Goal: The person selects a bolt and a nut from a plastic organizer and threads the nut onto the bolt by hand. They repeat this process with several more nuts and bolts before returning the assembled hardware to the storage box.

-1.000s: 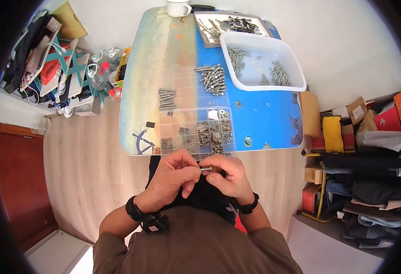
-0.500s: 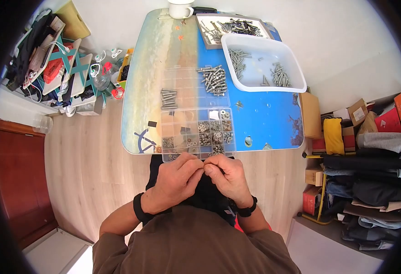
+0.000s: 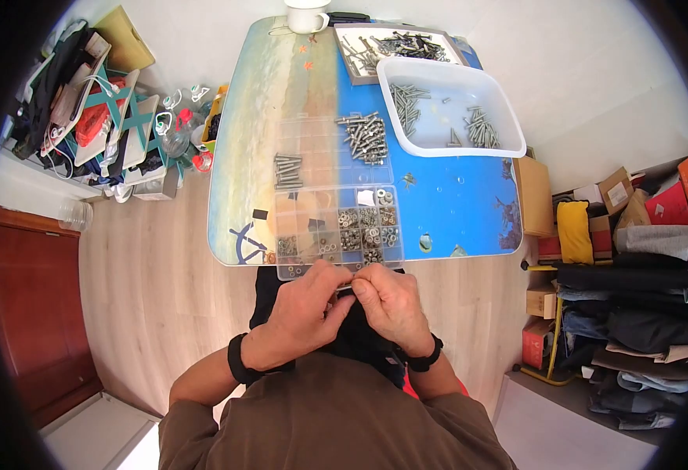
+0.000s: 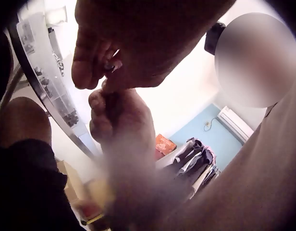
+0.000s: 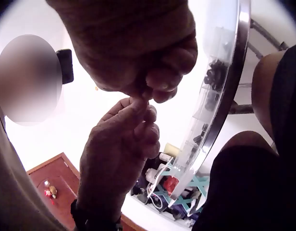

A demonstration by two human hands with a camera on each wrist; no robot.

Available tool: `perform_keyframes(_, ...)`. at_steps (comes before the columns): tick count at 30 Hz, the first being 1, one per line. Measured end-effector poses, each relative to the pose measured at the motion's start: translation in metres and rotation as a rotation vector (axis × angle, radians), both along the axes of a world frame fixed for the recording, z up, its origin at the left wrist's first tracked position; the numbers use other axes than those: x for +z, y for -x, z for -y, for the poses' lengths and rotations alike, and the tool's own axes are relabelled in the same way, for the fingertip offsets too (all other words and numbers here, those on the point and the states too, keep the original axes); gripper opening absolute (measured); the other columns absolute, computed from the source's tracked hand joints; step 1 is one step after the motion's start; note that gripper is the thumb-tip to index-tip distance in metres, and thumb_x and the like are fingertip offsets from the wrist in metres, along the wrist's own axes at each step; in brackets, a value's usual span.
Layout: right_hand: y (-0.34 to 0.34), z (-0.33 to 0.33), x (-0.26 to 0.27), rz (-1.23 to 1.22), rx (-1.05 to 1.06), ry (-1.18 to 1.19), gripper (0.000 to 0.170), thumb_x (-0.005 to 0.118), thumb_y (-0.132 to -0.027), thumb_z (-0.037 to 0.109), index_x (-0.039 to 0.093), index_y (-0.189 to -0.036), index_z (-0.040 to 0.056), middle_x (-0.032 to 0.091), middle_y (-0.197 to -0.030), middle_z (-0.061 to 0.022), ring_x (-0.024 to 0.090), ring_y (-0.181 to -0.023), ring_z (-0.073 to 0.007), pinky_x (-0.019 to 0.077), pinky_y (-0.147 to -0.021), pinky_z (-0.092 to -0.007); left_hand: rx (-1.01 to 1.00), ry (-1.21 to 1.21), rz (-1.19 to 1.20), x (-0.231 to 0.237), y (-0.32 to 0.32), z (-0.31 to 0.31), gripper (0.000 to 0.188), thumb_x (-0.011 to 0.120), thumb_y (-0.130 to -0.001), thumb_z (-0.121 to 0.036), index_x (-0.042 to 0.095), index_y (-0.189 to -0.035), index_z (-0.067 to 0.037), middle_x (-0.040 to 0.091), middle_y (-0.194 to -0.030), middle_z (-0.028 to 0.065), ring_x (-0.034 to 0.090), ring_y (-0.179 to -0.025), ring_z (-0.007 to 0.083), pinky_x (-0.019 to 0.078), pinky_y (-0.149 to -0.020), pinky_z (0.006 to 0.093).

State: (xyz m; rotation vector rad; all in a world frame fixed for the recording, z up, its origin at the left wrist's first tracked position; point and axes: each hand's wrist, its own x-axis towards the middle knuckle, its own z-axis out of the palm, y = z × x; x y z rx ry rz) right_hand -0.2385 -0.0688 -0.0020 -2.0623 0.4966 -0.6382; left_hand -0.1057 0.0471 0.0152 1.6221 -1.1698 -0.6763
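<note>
Both hands meet just off the near table edge, in front of the clear compartment box (image 3: 289,272). My left hand (image 3: 303,313) pinches a small metal bolt (image 3: 344,287), of which only a short piece shows between the fingers. My right hand (image 3: 395,308) has thumb and forefinger pinched at the bolt's other end. In the left wrist view a bit of metal (image 4: 109,67) glints between the fingers. The fingertips hide most of the bolt, and whether a nut or washer is on it cannot be told.
Washers and nuts fill several compartments; bolts lie on the box's open lid (image 3: 324,149). Behind are a white tub (image 3: 457,151) with bolts, a tray (image 3: 363,77) of dark screws and a white mug (image 3: 306,17). A shelf of clothes (image 3: 633,313) stands right.
The hands have drawn together since the first frame, where the bolt stuck out to the right of the left fingers. Since the middle frame, a short piece of metal has come into view between them.
</note>
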Motion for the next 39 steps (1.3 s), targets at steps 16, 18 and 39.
perform_keyframes(16, -0.004, 0.011, -0.007, -0.026, 0.019, -0.026, 0.020, 0.061, -0.096, 0.017, 0.062, -0.085, 0.0008, 0.060, -0.069, -0.0143, 0.061, -0.060, -0.0313, 0.0467, -0.055, -0.0378, -0.023, 0.042, 0.154, -0.008, -0.007, 0.010, 0.018, 0.070, -0.083, -0.002, 0.058, -0.097, -0.005, 0.059, -0.080, 0.0125, 0.062, -0.069, 0.0334, 0.0476, -0.057, 0.0399)
perform_keyframes(18, -0.005, 0.012, -0.007, -0.039, 0.031, -0.043, 0.020, 0.062, -0.096, 0.017, 0.062, -0.085, 0.0010, 0.060, -0.069, -0.0142, 0.061, -0.060, -0.0312, 0.0468, -0.055, -0.0378, -0.024, 0.108, 0.236, -0.012, -0.009, 0.010, 0.018, 0.070, -0.083, -0.002, 0.058, -0.097, -0.004, 0.060, -0.080, 0.0127, 0.062, -0.069, 0.0333, 0.0475, -0.057, 0.0396)
perform_keyframes(39, -0.003, 0.020, -0.010, -0.002, 0.049, 0.032, 0.011, 0.066, -0.091, 0.012, 0.062, -0.085, 0.0041, 0.061, -0.072, -0.0129, 0.063, -0.062, -0.0328, 0.0491, -0.055, -0.0415, -0.067, 0.016, 0.037, -0.009, -0.014, 0.017, 0.006, 0.064, -0.092, -0.007, 0.062, -0.093, -0.002, 0.061, -0.075, 0.0091, 0.062, -0.062, 0.0209, 0.0470, -0.054, 0.0309)
